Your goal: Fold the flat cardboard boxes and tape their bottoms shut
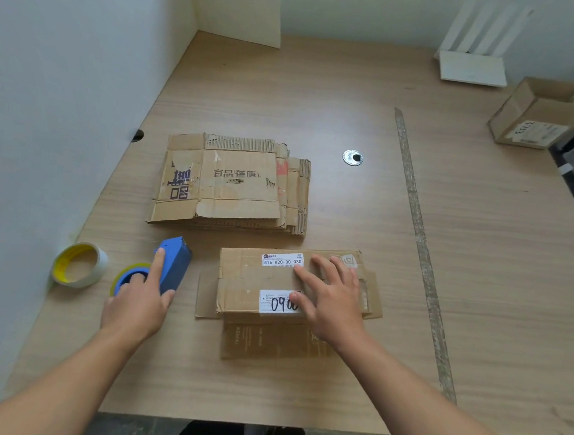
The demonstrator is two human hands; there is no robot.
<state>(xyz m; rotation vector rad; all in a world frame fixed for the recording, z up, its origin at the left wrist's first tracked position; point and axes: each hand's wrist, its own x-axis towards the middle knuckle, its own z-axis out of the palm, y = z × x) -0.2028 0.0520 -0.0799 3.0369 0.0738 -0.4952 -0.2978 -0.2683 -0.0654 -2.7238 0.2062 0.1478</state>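
Forearms stretch from 6 o'clock, one to each side. Left hand (138, 301), at 8 o'clock, wraps its fingers (158, 262) round the blue dispenser (175, 260), forefinger laid along the top, likely to steer it. That tool stands on the counter (322, 100) just beside the box (249, 279), at its 9 o'clock, and seems not to touch it.

Right hand (333, 303) lies flat on the box near the middle of the view, fingers straight and spread, grasping nothing, only pressing. I judge this holds the bottom flaps down so tape can run across the seam. Loose flaps splay on the counter at the box's 3, 6 and 9 o'clock.

At the box's 12 o'clock lies a stack (233, 182) of flat boxes, near enough to draw the next from. A spare roll (79, 264) lies at the dispenser's 9 o'clock. One made-up carton (540, 117) stands well apart at 2 o'clock, out of the way.

Whether any tape is on the seam I cannot tell; taping looks like the step in hand
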